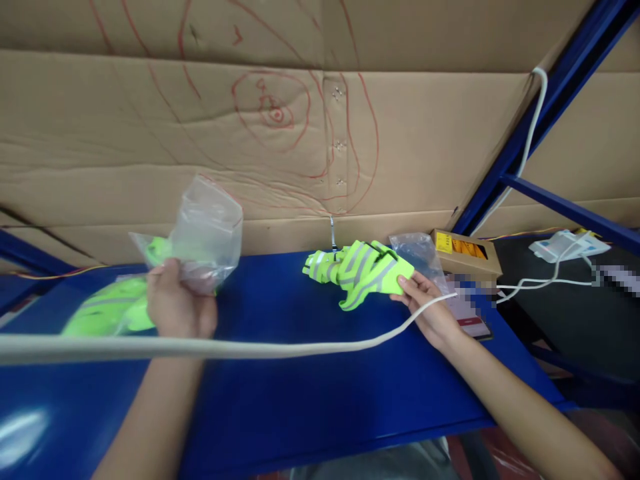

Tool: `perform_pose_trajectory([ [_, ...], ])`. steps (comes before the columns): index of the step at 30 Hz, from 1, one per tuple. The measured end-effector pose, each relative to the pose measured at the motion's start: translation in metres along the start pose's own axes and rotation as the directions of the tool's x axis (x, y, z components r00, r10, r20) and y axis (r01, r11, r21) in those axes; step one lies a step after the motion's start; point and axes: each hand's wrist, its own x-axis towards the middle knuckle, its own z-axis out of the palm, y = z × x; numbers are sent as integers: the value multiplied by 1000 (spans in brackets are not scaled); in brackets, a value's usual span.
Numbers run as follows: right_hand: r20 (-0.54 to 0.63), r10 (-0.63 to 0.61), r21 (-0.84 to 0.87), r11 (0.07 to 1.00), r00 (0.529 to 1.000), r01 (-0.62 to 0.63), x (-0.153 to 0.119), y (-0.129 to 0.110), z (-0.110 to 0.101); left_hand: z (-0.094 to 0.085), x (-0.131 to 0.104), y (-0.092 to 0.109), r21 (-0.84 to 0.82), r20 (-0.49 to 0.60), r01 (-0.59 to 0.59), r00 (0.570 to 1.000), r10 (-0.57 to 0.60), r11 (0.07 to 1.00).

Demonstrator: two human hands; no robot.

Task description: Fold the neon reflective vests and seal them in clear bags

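My left hand point(177, 303) is closed on a clear plastic bag point(210, 223), which stands up above the fingers. Beside and behind that hand lies more bright yellow-green material point(107, 308) with a grey stripe, partly under clear plastic. My right hand point(425, 303) pinches the right end of a yellow-green reflective strap bundle point(363, 263) with silver-grey stripes and black buckle parts. The bundle's left part is folded together, and a loop hangs at its lower edge. A white cable point(300, 348) crosses in front of both arms and hides part of the left wrist.
The blue tabletop point(300, 400) meets a cardboard wall point(425, 133) with red drawn rings. At right are an open cardboard box point(470, 257) with orange contents, another clear bag point(417, 253), a dark-edged flat item point(477, 327) and a blue frame post point(565, 87).
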Motion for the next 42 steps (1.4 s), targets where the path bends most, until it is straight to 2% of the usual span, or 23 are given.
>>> perform_pose_trajectory([
  [4, 33, 13, -39, 999, 999, -12, 1, 8, 0, 9, -29, -15, 33, 139, 114, 983, -118, 993],
  [6, 2, -57, -158, 986, 998, 56, -1, 10, 0, 14, -51, -25, 125, 286, 189, 933, -218, 974],
  [8, 81, -154, -277, 946, 985, 170, -7, 9, 1, 17, -76, -32, 230, 414, 249, 850, -326, 941],
  [10, 294, -178, -310, 911, 939, 270, -15, 5, 2, 19, -101, -36, 328, 527, 263, 746, -407, 907],
  [12, 522, -126, -323, 886, 844, 333, -22, 1, 5, 19, -121, -38, 424, 659, 235, 583, -476, 875],
  [13, 604, -97, -351, 859, 791, 373, -26, 0, 6, 19, -129, -38, 456, 713, 202, 499, -492, 867],
  [15, 694, -75, -433, 750, 716, 499, -31, 0, 9, 17, -138, -39, 489, 789, 99, 374, -488, 867],
  [17, 726, -116, -474, 628, 677, 617, -34, 4, 12, 14, -141, -40, 504, 832, -37, 290, -474, 863],
  [19, 701, -219, -478, 561, 678, 676, -34, 7, 12, 10, -140, -40, 489, 866, -162, 209, -455, 857],
  [22, 520, -442, -557, 472, 731, 683, -30, 3, 6, 6, -137, -40, 397, 918, -336, 162, -363, 854],
  [23, 441, -528, -606, 422, 726, 675, -27, -1, 3, 5, -135, -42, 372, 928, -419, 147, -342, 828],
  [24, 375, -612, -654, 358, 697, 666, -24, -6, -1, 4, -134, -44, 358, 931, -517, 137, -338, 777],
  [26, 326, -733, -736, 198, 596, 647, -15, -16, -12, 1, -130, -52, 344, 921, -721, 136, -364, 601],
  [27, 339, -762, -766, 118, 552, 632, -9, -20, -18, 0, -128, -56, 334, 915, -803, 152, -373, 494],
  [28, 364, -767, -790, 46, 529, 611, -3, -22, -25, 0, -126, -61, 331, 911, -859, 182, -371, 391],
  [29, 389, -756, -814, -14, 526, 581, 3, -24, -32, -1, -123, -64, 336, 908, -891, 222, -355, 304],
  [30, 402, -736, -842, -64, 544, 536, 10, -24, -38, -1, -120, -67, 350, 906, -905, 263, -331, 240],
  [32, 388, -699, -900, -149, 600, 409, 21, -22, -49, 1, -112, -67, 383, 905, -906, 331, -266, 178],
  [34, 375, -666, -924, -214, 645, 317, 26, -21, -54, 3, -99, -60, 429, 900, -886, 401, -173, 176],
  [35, 382, -647, -922, -226, 659, 313, 26, -20, -53, 4, -91, -55, 458, 889, -870, 442, -123, 182],
  [37, 426, -611, -900, -207, 668, 384, 20, -19, -48, 4, -71, -41, 538, 839, -824, 543, -24, 177],
  [39, 469, -578, -866, -151, 668, 477, 10, -15, -38, -2, -46, -28, 626, 766, -767, 639, 67, 142],
  [42, 569, -465, -792, -87, 678, 605, -6, 0, -23, -21, -8, -16, 759, 628, -648, 754, 193, 60],
])
